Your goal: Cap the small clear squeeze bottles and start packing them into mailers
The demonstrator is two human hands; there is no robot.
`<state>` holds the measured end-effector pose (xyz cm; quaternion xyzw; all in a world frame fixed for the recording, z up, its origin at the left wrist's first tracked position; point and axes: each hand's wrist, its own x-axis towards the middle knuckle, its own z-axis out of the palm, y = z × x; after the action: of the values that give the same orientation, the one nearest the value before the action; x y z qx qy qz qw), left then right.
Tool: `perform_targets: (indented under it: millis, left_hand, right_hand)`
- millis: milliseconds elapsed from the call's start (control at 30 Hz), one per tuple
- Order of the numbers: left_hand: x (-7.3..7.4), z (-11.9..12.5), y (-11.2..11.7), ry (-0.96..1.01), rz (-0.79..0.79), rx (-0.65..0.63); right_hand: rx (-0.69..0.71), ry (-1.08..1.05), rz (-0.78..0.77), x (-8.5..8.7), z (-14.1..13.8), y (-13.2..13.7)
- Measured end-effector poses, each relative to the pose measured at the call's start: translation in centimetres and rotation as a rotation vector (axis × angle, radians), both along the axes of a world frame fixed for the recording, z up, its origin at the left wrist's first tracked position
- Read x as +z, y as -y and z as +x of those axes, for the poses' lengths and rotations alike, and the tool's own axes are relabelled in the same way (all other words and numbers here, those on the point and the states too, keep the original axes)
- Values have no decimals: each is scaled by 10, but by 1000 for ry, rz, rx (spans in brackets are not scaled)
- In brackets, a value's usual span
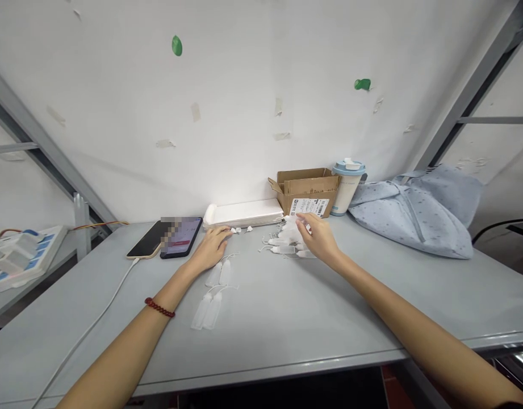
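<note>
Two bare forearms (125, 341) reach over the front edge of a smooth grey table (295, 335), the left one wearing a dark red beaded bracelet (159, 307). The left hand (209, 250) rests low, fingers close together, their tips at some tiny white plastic caps (249, 229); from where I stand, I cannot tell whether they pinch one. The right hand (318, 236) is at a loose heap of small translucent plastic bottles (282, 249) towards the table's back edge, thumb and forefinger curved towards each other; whether anything is pinched between them, I cannot tell. Four more bottles (213, 311) lie in two pairs near the left wrist, one pair closer to the front edge, with thin strands at their tops.

All the bottles look light, thin-walled and smooth, likely to give when squeezed and to slide easily; a gentle hold around the middle of the body should suit. The caps seem stiff and slight, best taken by their sides with fingertips.

Farther out, along the back edge, sit a flat white stack (244, 213), an open brown cardboard box (308, 186) and a cream tumbler with a pale blue lid (345, 193). Towards the back right corner slumps a pale blue patterned cloth bag (408, 218); towards the back left, two dark phones (145, 240).
</note>
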<state>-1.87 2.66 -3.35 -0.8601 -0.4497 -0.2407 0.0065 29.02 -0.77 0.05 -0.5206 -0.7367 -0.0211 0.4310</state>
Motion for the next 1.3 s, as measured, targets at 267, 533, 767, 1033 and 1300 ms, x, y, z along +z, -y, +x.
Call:
perform_targets:
  millis: [267, 533, 767, 1033, 1300]
  left_hand:
    - [2, 1, -1, 28, 0, 20]
    - [7, 3, 1, 53, -1, 41]
    - [2, 2, 0, 60, 35, 69]
    - [0, 2, 1, 42, 30, 67]
    - [2, 1, 0, 77, 31, 164]
  right_hand:
    - [-34, 56, 15, -10, 12, -15]
    - [-23, 82, -5, -11, 12, -16]
    - [19, 85, 25, -9, 8, -12]
    - [75, 101, 106, -3, -2, 1]
    - [204, 129, 46, -1, -20, 23]
